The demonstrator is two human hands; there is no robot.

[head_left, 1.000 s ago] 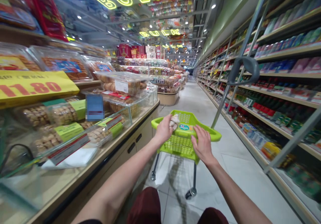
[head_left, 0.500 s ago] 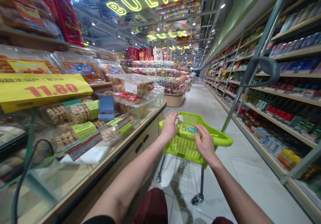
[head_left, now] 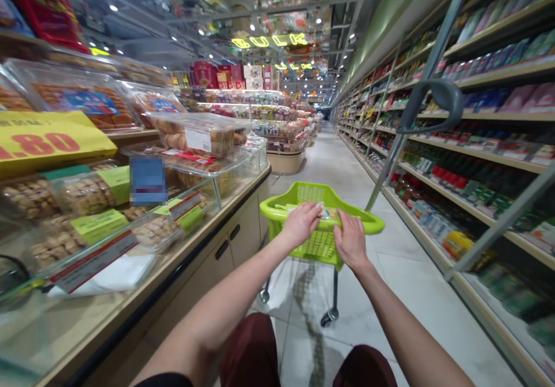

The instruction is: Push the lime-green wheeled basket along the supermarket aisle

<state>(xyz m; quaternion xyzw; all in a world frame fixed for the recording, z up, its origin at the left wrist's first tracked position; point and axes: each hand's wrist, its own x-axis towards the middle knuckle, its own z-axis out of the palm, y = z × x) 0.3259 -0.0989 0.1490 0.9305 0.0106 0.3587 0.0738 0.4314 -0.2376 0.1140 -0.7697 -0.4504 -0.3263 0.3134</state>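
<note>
A lime-green plastic basket cart [head_left: 310, 239] on grey legs with casters stands in front of me. My left hand [head_left: 302, 223] is at its near rim, fingers bent, with a crumpled white tissue [head_left: 321, 207] at the fingertips against the rim. A small coloured label lies along the rim between my two hands. To the right, my right hand [head_left: 350, 238] grips the same rim, its fingers curled over the top. The inside of the basket is mostly hidden by the rim and my hands.
A wooden counter [head_left: 236, 214] with clear boxes of pastries [head_left: 199, 133] and a yellow price sign [head_left: 56, 141] runs along my left. Tall stocked shelves [head_left: 485, 162] line the right. A grey loop handle [head_left: 429, 107] on a metal pole leans there. Tiled aisle floor [head_left: 323, 147] stretches ahead.
My left hand has slid rightward along the cart's rim with the tissue, closer to my right hand, which still holds the rim. The counter has shifted left and nearer in view.
</note>
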